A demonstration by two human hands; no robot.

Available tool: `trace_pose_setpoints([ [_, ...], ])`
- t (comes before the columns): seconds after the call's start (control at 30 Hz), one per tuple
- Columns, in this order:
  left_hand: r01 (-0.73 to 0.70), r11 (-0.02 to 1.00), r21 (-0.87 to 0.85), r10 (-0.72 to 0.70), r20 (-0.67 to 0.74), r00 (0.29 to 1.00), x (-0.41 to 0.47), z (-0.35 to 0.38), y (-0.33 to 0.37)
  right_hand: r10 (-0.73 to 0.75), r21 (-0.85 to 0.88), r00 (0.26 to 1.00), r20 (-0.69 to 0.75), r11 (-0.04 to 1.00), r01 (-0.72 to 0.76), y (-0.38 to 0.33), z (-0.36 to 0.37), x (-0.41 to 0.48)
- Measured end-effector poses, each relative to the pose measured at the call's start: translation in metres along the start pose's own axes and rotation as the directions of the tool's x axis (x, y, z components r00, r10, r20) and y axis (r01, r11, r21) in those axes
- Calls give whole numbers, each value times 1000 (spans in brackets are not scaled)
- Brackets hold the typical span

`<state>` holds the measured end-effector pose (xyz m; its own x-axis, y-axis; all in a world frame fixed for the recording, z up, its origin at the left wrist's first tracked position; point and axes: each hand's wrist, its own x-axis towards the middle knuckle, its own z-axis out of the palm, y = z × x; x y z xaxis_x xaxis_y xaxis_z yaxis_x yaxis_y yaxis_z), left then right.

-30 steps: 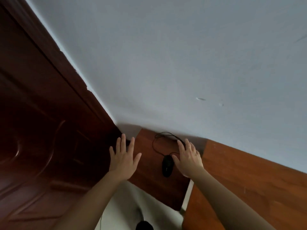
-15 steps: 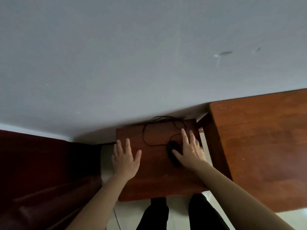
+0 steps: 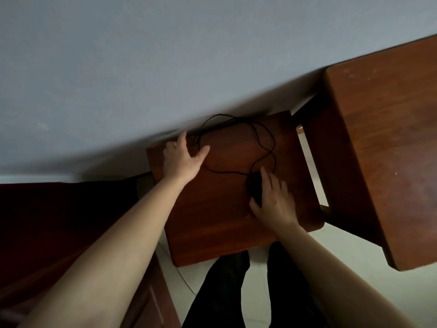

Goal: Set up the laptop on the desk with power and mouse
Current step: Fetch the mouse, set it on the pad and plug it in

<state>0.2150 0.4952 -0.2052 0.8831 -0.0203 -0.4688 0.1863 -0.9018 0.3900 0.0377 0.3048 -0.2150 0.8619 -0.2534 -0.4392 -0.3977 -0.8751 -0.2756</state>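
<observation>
**Collecting the wired mouse (image 3: 255,189) from the small tabletop (image 3: 224,221) (no laptop in view).**
My right hand (image 3: 272,197) rests over the mouse with its fingers nearly straight. My left hand (image 3: 182,159), spread open, touches the cable (image 3: 264,138) at the wall edge. Next I judge both must close and lift. Half a second earlier the left hand hovered nearer me.

You face a plain grey-blue wall (image 3: 165,55) that fills the upper half of your view, evenly and dimly lit, with a soft shadow along its foot. A small wooden table (image 3: 220,209) of reddish brown stands against it. Just to its right, a narrow gap apart, stands a larger wooden desk (image 3: 383,150) of the same tone. To your left is a dark wood panel (image 3: 47,221), almost black in the shade. The floor (image 3: 343,247) below you is pale and smooth.
</observation>
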Motion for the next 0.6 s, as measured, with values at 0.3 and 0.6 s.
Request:
trace_pose_setpoints([
  [0.3,-245,969,21,244,37,969,-53,49,13,36,73,998,50,997,-40,31,-11,-34],
  [0.6,-134,991,24,136,-207,969,-122,-12,21,-77,220,996,55,974,63,24,-81,-54],
])
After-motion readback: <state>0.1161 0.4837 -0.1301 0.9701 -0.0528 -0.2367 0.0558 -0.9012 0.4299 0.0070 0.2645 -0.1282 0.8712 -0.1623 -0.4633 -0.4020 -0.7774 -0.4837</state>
